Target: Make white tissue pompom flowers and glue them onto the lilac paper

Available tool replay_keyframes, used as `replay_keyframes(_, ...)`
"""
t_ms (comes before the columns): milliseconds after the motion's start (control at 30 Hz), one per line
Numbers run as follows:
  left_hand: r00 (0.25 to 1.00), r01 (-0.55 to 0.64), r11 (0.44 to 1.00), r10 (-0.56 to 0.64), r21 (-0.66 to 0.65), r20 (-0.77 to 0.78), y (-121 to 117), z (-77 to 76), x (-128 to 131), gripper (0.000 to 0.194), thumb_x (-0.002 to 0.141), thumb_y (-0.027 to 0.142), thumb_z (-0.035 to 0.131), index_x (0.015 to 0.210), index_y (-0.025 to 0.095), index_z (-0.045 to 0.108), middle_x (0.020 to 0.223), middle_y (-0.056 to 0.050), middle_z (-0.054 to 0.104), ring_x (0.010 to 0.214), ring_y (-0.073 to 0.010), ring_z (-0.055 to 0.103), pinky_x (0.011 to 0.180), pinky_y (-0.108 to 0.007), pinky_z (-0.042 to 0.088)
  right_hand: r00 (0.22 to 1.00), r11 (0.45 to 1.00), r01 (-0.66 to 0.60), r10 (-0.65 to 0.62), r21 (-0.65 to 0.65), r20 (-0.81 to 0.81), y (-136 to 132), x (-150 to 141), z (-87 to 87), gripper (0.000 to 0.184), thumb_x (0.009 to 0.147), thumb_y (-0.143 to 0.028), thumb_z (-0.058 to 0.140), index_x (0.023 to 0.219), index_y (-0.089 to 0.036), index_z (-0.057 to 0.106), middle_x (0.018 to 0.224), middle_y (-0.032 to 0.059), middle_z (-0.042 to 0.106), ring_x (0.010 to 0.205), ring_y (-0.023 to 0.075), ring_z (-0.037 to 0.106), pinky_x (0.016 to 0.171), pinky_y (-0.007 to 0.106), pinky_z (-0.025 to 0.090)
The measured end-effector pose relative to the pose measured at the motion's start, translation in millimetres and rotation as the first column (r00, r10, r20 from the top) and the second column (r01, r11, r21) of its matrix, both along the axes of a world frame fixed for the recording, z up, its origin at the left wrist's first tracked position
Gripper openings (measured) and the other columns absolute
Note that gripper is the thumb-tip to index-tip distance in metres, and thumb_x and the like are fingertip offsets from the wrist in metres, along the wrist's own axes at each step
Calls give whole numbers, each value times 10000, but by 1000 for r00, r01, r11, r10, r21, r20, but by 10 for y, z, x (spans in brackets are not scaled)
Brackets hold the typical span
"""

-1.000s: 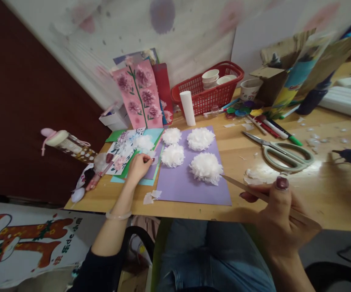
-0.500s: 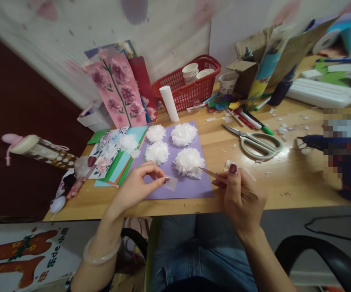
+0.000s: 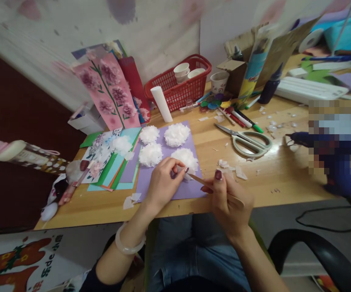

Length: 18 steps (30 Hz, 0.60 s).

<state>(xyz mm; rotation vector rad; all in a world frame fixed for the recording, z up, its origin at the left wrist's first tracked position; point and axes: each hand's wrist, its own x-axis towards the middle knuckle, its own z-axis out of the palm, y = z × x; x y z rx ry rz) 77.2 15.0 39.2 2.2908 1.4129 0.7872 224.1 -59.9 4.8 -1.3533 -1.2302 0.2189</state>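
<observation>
Your left hand (image 3: 164,182) is leaning over the purple sheet (image 3: 190,192), thumb and forefinger pinching a small translucent paper piece (image 3: 187,176), partly hidden by the fingertips. Your right hand (image 3: 233,202) is gripping a thin wooden stick (image 3: 204,182) between thumb and curled fingers just in from the desk's near edge, and the stick's tip is pointing left, reaching the paper piece or ending right beside it; you cannot tell which from this angle.

Four ruffled white paper flowers are lying on the purple sheet: one (image 3: 177,135) is sitting by its far right corner, two (image 3: 149,134) (image 3: 150,155) are lining its left side, and the fourth (image 3: 186,159) is resting near the right edge, partly covered by your left fingers. You cannot tell whether those fingers are touching it.

Toward the desk's (image 3: 272,178) left edge, a stack of coloured sheets (image 3: 110,174) is bearing white tissue (image 3: 121,144). White scraps (image 3: 131,200) are lying by the sheet's near left corner. To the sheet's right, scissors (image 3: 234,133) are lying with their blades pointing away to the left, and a blue glue gun (image 3: 341,174) is occupying the desk's right part. A red basket (image 3: 178,95) is standing along the far edge.
</observation>
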Motion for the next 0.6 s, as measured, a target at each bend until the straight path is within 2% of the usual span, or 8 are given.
replay_keyframes(67, 1000, -16, 1000, 16, -7, 20, -36, 12, -17, 21, 868, 187, 643, 887, 196, 639, 734, 24, 550, 706, -141, 558, 701, -269, 463, 999, 1000, -4, 5, -9, 47, 42, -7, -12, 398, 1022, -302, 447, 682, -200, 629, 561, -4, 677, 466, 112, 613, 499, 231, 433)
replay_keyframes(167, 998, -59, 998, 59, 14, 36, -112, -38, -106, 112, 862, 178, 621, 973, 198, 617, 818, -5, 594, 773, -160, 598, 751, -287, 509, 996, 1000, -12, 13, -10, 86, 71, -14, -16, 386, 1020, -287, 448, 679, -205, 610, 571, -4, 683, 488, 116, 618, 513, 234, 431)
replay_keyframes(267, 992, -115, 991, 118, 62, -43, -168, -183, -259, 294, 889, 230, 604, 1180, 204, 572, 1152, -99, 640, 1113, -241, 614, 963, -392, 516, 993, 1000, -19, 22, -21, 113, 73, -21, -19, 353, 1021, -271, 458, 709, -209, 610, 590, -8, 691, 512, 121, 623, 530, 242, 428)
replay_keyframes(333, 983, -92, 994, 100, 54, -157, -175, -294, -357, 488, 927, 318, 581, 1381, 187, 457, 1440, -162, 518, 1381, -298, 452, 1120, -474, 420, 989, 999, -18, 23, -36, 144, 76, -32, -19, 339, 1024, -267, 461, 725, -209, 611, 602, -6, 689, 522, 121, 617, 541, 247, 422)
replay_keyframes(367, 973, -68, 997, 74, 34, -218, -170, -341, -396, 566, 946, 364, 557, 1450, 168, 390, 1526, -181, 438, 1453, -314, 362, 1165, -502, 367, 986, 999, -13, 20, -44, 167, 80, -40, -16, 334, 1025, -265, 461, 731, -208, 610, 607, -2, 686, 526, 122, 613, 545, 250, 417)
replay_keyframes(433, 946, -30, 999, 25, -12, -323, -153, -402, -446, 632, 974, 432, 497, 1503, 129, 329, 1589, -199, 351, 1504, -334, 257, 1204, -541, 295, 973, 998, -6, 19, -57, 229, 94, -62, 1, 335, 1027, -251, 449, 730, -205, 597, 613, 12, 675, 532, 127, 602, 553, 259, 407)
replay_keyframes(600, 905, 2, 1000, -9, -17, -424, -117, -398, -456, 629, 981, 501, 453, 1484, 127, 403, 1580, -187, 374, 1501, -348, 256, 1215, -567, 253, 931, 997, -13, 38, -71, 364, 139, -138, 73, 371, 1030, -229, 399, 671, -227, 495, 566, 10, 612, 500, 127, 528, 540, 272, 366)
